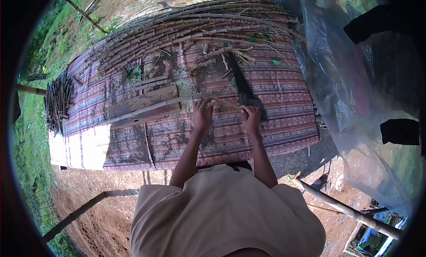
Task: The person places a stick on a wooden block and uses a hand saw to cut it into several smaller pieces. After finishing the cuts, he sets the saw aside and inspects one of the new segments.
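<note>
A bundle of dark stems [58, 103] lies at the tabletop's [288, 135] left edge. Rightward, a long stalk [155, 109] crosses a wooden board [166, 95], below stalks [173, 31] heaped along the far edge. Toward the near edge, the left hand [203, 115] and right hand [251, 116] pinch a thin stick [227, 103] between them, apparently at its ends, beside a dark tapered blade [242, 81].
</note>
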### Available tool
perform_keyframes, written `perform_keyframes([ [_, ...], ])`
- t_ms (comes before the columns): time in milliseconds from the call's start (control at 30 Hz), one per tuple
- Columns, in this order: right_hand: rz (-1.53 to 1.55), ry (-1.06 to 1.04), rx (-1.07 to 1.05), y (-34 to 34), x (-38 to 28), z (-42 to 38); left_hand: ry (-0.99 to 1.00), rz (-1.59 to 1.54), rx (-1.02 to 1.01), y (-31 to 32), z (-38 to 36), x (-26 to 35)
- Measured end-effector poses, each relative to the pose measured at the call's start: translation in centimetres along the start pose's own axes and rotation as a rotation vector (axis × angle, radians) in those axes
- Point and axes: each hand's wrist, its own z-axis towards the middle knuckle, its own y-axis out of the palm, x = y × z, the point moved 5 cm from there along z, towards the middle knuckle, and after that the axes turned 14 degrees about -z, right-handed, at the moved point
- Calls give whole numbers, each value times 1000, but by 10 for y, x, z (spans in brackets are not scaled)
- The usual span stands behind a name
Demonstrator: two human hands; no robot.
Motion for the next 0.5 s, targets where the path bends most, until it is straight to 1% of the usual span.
perform_keyframes([
  [67, -36, -27, 17, -9, 4, -1, 19, -40, 8, 10, -5, 1],
  [100, 63, 13, 36, 3, 21, 11, 54, 62, -14, 20, 12, 11],
  [167, 38, 46, 6, -19, 54, 12, 50, 44, -7, 60, 8, 26],
  [200, -49, 38, -12, -29, 68, 13, 47, 30, -12, 78, 6, 29],
  [267, -57, 43, -15, -37, 85, 20, 51, 30, -28, 99, 8, 31],
  [367, -67, 94, 0, -43, 111, 26, 56, 160, -45, 124, 10, 38],
  [500, -2, 154, -8, -47, 137, 36, 105, 221, -95, 155, 5, 33],
])
